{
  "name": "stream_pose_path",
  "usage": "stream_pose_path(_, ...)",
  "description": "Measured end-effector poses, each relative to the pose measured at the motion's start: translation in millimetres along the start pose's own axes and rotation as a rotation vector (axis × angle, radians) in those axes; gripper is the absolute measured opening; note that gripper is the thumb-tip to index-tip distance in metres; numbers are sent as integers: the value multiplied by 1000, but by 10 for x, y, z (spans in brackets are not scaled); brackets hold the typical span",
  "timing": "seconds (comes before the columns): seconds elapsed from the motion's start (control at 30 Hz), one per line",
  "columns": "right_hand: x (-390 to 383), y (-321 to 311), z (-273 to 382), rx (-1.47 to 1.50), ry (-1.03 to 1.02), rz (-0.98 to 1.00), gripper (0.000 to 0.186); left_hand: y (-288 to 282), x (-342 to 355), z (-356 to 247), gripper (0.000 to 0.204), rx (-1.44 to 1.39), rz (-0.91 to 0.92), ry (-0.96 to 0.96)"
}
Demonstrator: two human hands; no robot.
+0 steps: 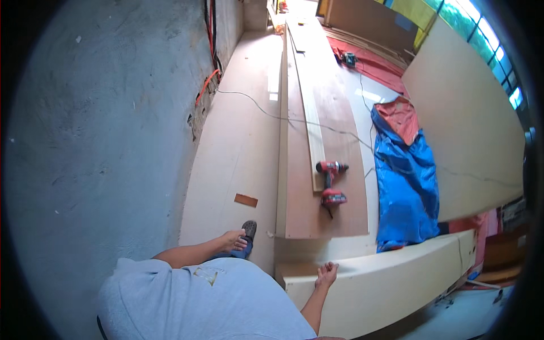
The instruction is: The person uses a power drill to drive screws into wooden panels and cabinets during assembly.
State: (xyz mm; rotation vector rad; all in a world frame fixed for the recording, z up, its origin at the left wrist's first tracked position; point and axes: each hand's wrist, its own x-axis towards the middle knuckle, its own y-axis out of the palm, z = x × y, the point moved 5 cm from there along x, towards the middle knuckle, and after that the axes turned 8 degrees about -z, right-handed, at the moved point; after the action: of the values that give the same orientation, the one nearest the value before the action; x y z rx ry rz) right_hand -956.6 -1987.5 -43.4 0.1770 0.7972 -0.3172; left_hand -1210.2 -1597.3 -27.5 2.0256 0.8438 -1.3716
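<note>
My left hand [236, 240] hangs above the pale floor, near my shoe [249, 228], with its fingers loosely apart and nothing visible in them. My right hand [326, 274] is at the long cream box-like piece [374, 283] on the lower right, fingers slightly curled and apart, holding nothing I can see; whether it touches the surface I cannot tell. Ahead of it, a red cordless drill [333, 198] lies on a long wooden panel [340, 221], beside a narrow pale board [310, 107].
A grey wall [96, 141] with cables runs along the left. Blue tarp [405, 192], red sheeting [371, 71] and another power tool [348, 59] lie to the right, beside a large pale sheet [464, 124]. A cord [255, 105] crosses the panels. An orange offcut [246, 199] lies on the floor.
</note>
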Motion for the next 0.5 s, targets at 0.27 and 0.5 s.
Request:
stream_pose_path(0.27,-95,851,503,-47,132,137,55,-148,403,-1032,60,-12,78,60)
stream_pose_path(0.5,17,1116,878,-205,129,87,53,183,418,-1465,52,-87,97,65)
